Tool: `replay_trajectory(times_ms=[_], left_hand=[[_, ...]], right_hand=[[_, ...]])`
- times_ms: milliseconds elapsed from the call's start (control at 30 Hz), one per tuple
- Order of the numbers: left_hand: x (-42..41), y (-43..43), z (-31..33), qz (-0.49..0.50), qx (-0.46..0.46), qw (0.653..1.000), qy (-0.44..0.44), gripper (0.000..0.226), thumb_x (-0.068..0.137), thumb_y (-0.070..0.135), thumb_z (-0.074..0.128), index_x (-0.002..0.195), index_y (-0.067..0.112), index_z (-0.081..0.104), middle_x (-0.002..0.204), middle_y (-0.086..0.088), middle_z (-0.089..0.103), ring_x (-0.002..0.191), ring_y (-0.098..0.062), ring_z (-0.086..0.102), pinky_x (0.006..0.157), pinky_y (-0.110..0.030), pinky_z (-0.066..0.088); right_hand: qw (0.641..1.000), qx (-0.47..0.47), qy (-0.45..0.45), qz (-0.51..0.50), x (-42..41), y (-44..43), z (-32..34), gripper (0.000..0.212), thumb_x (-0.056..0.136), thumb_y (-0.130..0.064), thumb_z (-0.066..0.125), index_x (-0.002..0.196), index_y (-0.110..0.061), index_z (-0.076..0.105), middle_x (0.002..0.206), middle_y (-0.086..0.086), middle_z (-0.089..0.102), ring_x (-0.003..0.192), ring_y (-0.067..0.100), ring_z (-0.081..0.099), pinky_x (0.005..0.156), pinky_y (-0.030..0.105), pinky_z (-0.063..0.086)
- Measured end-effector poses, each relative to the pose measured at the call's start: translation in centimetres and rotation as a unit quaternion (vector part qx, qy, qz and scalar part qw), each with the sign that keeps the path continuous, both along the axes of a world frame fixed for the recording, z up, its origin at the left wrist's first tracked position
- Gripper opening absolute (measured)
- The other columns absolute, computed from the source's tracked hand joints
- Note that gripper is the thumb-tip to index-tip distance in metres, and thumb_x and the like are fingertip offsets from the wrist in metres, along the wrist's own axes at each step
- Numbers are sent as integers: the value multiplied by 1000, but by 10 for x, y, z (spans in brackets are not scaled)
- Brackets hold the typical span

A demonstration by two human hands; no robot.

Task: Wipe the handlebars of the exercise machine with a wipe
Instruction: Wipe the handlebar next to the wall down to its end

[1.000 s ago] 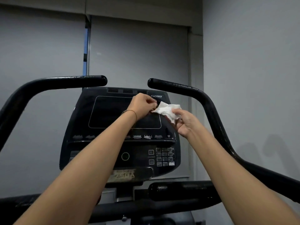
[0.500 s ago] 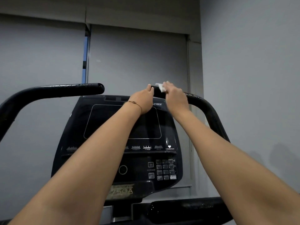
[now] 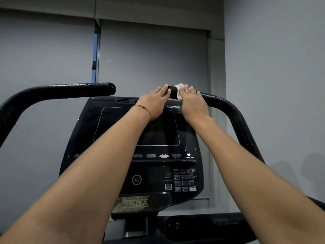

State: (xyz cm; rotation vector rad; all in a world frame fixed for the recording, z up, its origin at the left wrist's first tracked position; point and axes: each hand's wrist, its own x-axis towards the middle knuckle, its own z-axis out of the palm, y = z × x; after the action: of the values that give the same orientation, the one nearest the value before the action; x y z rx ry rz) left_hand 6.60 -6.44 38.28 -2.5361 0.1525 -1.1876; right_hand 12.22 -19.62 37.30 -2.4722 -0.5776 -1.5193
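Observation:
Two black handlebars curve in from the sides above the console. The right handlebar (image 3: 230,110) carries both hands near its inner tip. My right hand (image 3: 192,101) lies over the bar and presses a white wipe (image 3: 179,93) against it; the wipe wraps the bar and shows only at my fingertips. My left hand (image 3: 154,103) rests with its fingers over the very end of the same bar, just left of the wipe, a thin bracelet on its wrist. The left handlebar (image 3: 61,90) is untouched, with droplets on its top.
The black console (image 3: 158,131) with a dark screen and a keypad (image 3: 184,180) sits below the hands. A thick black crossbar (image 3: 207,224) runs low at the front. Grey walls stand close behind and to the right.
Both hands rose from in front of the console to the tip of the right handlebar. The wipe, held loose between the hands a second ago, now lies pressed on the bar under my right hand.

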Motion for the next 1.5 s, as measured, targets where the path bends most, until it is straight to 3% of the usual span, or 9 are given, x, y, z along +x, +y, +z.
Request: replay_trajectory(times_ms=[100, 200, 300, 433, 633, 1067, 1200, 1367, 1500], left_hand=[[1, -1, 0, 11, 19, 1000, -11, 59, 95, -1, 23, 150, 9, 4, 158, -6, -7, 146, -19, 1, 117, -31, 11], [0, 0, 1, 18, 23, 1000, -10, 61, 94, -1, 23, 151, 10, 4, 158, -6, -6, 146, -20, 0, 118, -32, 10], [-2, -3, 0, 14, 2, 1000, -5, 61, 94, -2, 24, 151, 13, 5, 158, -1, -6, 146, -15, 5, 111, -35, 28], [-6, -6, 2, 13, -9, 1000, 9, 63, 94, -1, 26, 151, 14, 4, 158, 1, -7, 144, -13, 12, 102, -38, 38], [-5, -7, 6, 20, -3, 1000, 13, 62, 94, -2, 26, 151, 13, 5, 158, 0, -5, 145, -14, 12, 106, -38, 33], [3, -7, 3, 43, 28, 998, -25, 55, 97, 4, 23, 150, 9, 9, 157, -9, -1, 144, -23, 13, 112, -36, 25], [3, -11, 4, 42, 6, 999, -20, 54, 97, 6, 25, 149, 9, 11, 157, -8, 4, 138, -24, 27, 102, -37, 36], [5, -6, 7, 33, 2, 999, -6, 57, 96, 4, 25, 150, 12, 9, 157, -6, 1, 138, -24, 29, 98, -39, 40], [7, -6, 8, 30, 9, 999, -11, 56, 97, 5, 26, 150, 12, 9, 157, -6, 2, 137, -24, 31, 97, -38, 40]], right_hand=[[999, 10, 8, 31, -5, 8, 12, 53, 91, 4, 33, 143, 0, 22, 152, 16, 21, 141, 29, 18, 116, 36, 14], [999, -28, -9, 42, -3, 10, 12, 56, 93, 4, 31, 146, -1, 15, 154, 15, 17, 142, 28, 14, 116, 36, 12], [999, -35, 4, 4, 2, -4, 0, 55, 95, -1, 28, 148, -3, 10, 156, 14, 12, 144, 25, 11, 117, 35, 8], [1000, -11, 1, 2, -5, 7, 12, 48, 91, 2, 31, 139, 1, 28, 141, 17, 37, 132, 29, 32, 110, 36, 21], [999, -41, -1, -35, -4, -4, -6, 53, 97, -5, 27, 147, -1, 9, 155, 16, 11, 144, 28, 10, 117, 37, 8], [997, -3, 10, -76, -1, -22, -16, 54, 98, -6, 24, 146, 2, 1, 155, 21, -6, 144, 31, -5, 118, 37, 0], [999, 0, 24, -25, -3, -7, -7, 55, 96, 2, 25, 146, 4, 2, 154, 22, 2, 144, 31, 2, 118, 35, 5], [999, 2, 17, -40, 1, -29, -21, 53, 98, -4, 19, 147, -1, -1, 156, 15, -1, 145, 25, -2, 118, 32, -3], [999, 40, 27, -10, 3, -15, -4, 54, 97, 2, 22, 147, -2, 6, 156, 16, 6, 145, 26, 3, 117, 32, 4]])
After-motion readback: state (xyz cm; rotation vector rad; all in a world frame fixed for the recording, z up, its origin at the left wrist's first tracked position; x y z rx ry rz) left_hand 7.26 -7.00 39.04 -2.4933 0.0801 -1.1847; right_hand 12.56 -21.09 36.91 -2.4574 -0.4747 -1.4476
